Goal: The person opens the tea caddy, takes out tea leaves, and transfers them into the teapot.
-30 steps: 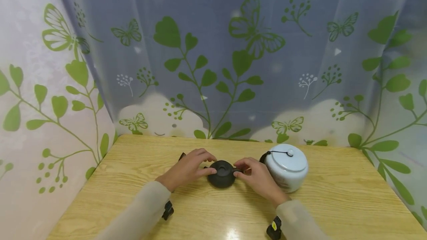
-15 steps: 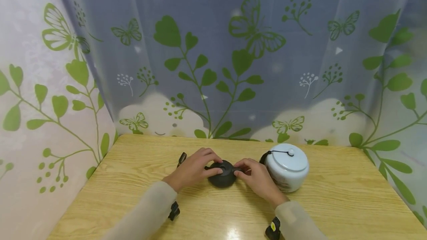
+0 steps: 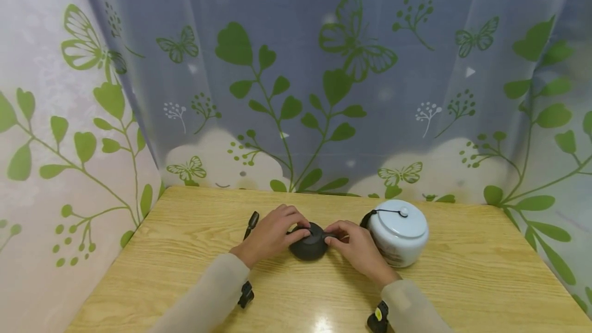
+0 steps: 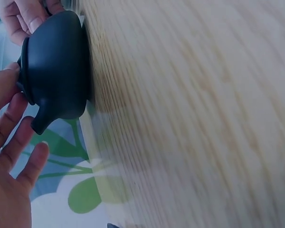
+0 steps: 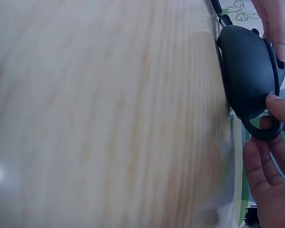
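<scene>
A small dark teapot (image 3: 309, 250) stands upright on the wooden table, its spout (image 4: 43, 119) to the left and its looped handle (image 5: 262, 134) to the right. My left hand (image 3: 276, 231) reaches over the spout, thumb and index finger pinching the teapot lid (image 4: 24, 71) around its knob, which they mostly hide. The lid sits on the pot. My right hand (image 3: 358, 248) pinches the handle between thumb and fingers. Just right of that hand is a pale lidded jar (image 3: 401, 243), with a black cord looped at its knob.
A slim dark stick-like item (image 3: 252, 221) lies behind my left wrist, partly hidden. The wooden table (image 3: 194, 220) ends at a patterned curtain (image 3: 296, 91) at the back. A black tassel (image 3: 367, 218) hangs by the jar's left side.
My left hand has moved right across the teapot's top, its thumb and index finger closing in on the lid's knob. The right hand stays at the handle, and the teapot has barely moved.
</scene>
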Motion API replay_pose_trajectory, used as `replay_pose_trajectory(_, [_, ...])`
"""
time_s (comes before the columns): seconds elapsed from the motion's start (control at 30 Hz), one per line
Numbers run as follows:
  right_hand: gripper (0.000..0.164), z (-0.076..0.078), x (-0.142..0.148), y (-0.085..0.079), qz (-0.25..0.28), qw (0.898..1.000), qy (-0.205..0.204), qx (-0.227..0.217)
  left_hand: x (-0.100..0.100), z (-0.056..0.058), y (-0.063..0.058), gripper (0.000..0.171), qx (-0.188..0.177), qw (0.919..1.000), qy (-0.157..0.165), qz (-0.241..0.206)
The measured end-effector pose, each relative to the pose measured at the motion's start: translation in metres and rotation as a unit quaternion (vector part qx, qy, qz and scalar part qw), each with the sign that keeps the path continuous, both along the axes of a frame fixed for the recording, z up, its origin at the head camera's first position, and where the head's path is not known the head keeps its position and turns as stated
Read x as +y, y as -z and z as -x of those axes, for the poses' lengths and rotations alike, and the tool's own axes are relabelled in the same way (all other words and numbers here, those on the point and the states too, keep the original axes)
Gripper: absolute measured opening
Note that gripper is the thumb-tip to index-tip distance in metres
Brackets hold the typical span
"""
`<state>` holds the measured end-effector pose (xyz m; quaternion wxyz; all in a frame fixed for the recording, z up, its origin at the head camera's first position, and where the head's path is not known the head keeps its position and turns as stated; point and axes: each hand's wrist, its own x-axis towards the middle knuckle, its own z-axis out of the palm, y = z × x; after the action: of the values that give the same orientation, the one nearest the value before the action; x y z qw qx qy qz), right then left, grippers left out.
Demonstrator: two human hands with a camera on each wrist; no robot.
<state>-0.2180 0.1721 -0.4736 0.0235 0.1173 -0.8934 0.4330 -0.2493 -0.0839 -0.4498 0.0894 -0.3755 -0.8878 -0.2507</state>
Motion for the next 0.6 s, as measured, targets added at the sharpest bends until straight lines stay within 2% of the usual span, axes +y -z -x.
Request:
replay_pose_trajectory(0.2, [0.015, 0.0006, -0.0002, 0.0019, 0.001, 1.0, 0.004, 0.002, 0.0011, 0.0008, 0.0014, 0.014, 0.027, 0.9996, -0.005, -0.007])
replay_pose_trajectory(0.47, [0.015, 0.0, -0.0012, 0.0016, 0.002, 1.0, 0.005, 0.004, -0.001, -0.0012, -0.0023, 0.01, 0.067, 0.9971, -0.016, -0.033])
replay_pose_trajectory(0.6, [0.014, -0.0006, -0.0019, 0.0007, -0.001, 1.0, 0.009, 0.004, -0.0032, -0.0035, -0.005, 0.009, 0.084, 0.9957, -0.01, -0.038])
